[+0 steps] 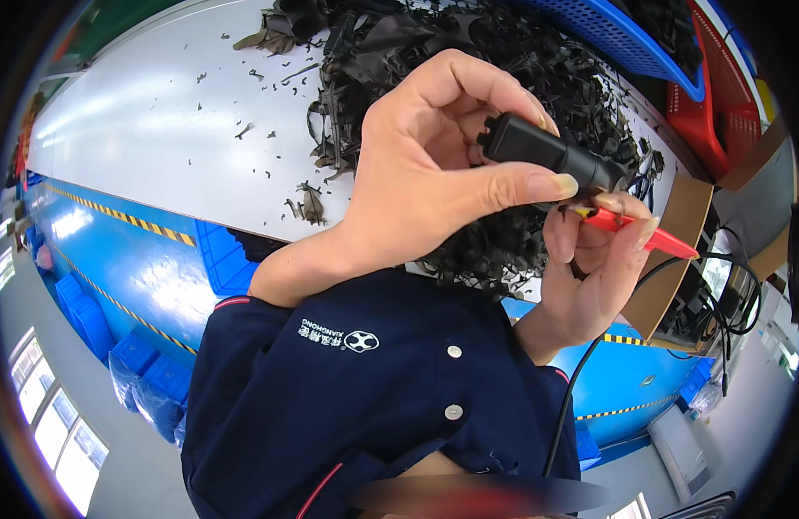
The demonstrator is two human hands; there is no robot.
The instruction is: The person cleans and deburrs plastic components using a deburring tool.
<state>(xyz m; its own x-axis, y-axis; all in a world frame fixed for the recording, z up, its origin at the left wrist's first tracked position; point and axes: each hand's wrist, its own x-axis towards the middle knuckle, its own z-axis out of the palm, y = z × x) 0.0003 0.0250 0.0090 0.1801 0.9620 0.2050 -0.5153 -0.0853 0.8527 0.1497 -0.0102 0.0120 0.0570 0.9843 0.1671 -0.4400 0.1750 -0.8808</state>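
My left hand [408, 164] is closed round a black molded plastic part [529, 145], thumb below and fingers above. The part is tube-like, with a squarer, notched end towards the left and a rounder end towards the right. My right hand [594, 272] pinches a slim red-handled tool [646, 232] just below that rounder end. A bit of yellow shows near the tool's working end; its tip is hidden among the fingers, so I cannot tell whether it touches the part. Both hands are above a heap of black plastic scraps [373, 69].
Small black trimmings dot the white table [157, 112] on the left. A blue basket [624, 35] and a red basket [719, 112] stand at the back right. An open cardboard box [680, 225] and a black cable [581, 368] are on the right.
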